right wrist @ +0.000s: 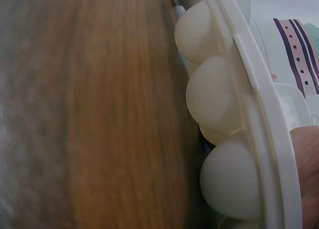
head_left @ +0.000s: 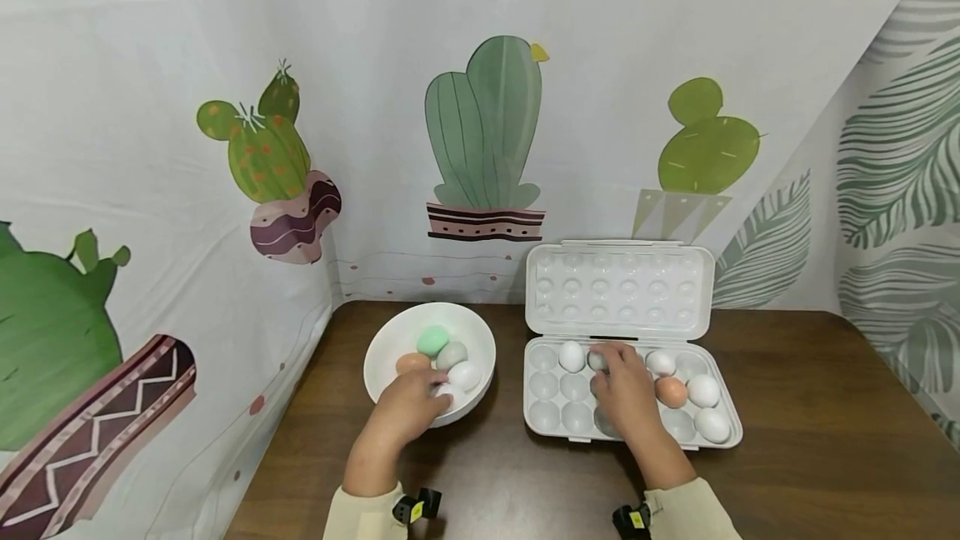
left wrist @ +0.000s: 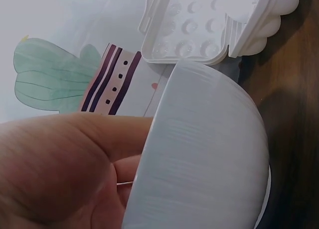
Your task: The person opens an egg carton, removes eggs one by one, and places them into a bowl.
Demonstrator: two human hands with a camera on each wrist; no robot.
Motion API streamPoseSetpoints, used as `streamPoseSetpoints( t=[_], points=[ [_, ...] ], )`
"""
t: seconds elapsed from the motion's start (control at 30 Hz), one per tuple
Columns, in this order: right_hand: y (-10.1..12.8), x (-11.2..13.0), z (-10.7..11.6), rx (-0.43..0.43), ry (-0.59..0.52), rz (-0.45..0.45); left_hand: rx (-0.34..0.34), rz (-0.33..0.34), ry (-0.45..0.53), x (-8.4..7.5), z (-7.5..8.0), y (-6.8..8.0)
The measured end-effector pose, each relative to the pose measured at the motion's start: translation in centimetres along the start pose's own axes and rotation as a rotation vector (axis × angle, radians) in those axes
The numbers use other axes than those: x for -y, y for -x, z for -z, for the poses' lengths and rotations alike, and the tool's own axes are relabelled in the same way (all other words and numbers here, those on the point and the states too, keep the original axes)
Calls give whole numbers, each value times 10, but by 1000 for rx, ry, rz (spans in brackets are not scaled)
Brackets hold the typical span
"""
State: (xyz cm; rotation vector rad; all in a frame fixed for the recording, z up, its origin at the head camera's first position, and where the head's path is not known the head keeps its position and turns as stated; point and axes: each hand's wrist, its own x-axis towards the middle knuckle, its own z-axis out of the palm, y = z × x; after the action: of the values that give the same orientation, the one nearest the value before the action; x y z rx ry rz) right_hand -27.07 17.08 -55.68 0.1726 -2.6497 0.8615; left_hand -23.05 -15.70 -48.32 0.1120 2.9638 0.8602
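Note:
In the head view my left hand (head_left: 411, 402) reaches over the near rim of a white bowl (head_left: 377, 340), thumb and index finger around a white egg (head_left: 451, 394). Beside it in the bowl lie another white egg (head_left: 465, 375), a grey egg (head_left: 452, 355), a green egg (head_left: 432, 341) and an orange-brown egg (head_left: 413, 363). The bowl's wall (left wrist: 209, 149) hides those fingertips in the left wrist view. My right hand (head_left: 625, 382) reaches down into an opened white egg carton (head_left: 538, 427), fingertips at a back-row cup. Whether they hold an egg is unclear.
Several white eggs, including one egg (head_left: 572, 357) left of the right hand, and an orange-brown egg (head_left: 671, 392) sit in the carton. Its raised lid (head_left: 619, 286) leans near the cactus-print cloth (head_left: 375, 148). Bowl and carton stand on a brown wooden table (head_left: 498, 473).

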Motion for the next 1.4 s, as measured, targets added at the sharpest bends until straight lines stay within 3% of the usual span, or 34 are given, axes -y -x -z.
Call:
streamPoseSetpoints(
  t=[0.3,0.6,0.8,0.97,1.2,1.4],
  points=[
    [0,-3,-1,-11,-15,-4,-46,-7,-5,-1,-2,2],
    [-1,-3,1,-9,-28,-22,-77,54,2,-4,1,1],
    [0,-1,1,-4,-35,-48,-150,84,11,-1,4,-1],
    [0,0,3,6,-43,-68,-208,66,46,0,5,-3],
    [-1,2,8,59,-66,-111,-237,65,133,-7,6,-4],
    [0,3,12,68,-88,-125,-271,17,163,-11,4,-4]
  ],
)
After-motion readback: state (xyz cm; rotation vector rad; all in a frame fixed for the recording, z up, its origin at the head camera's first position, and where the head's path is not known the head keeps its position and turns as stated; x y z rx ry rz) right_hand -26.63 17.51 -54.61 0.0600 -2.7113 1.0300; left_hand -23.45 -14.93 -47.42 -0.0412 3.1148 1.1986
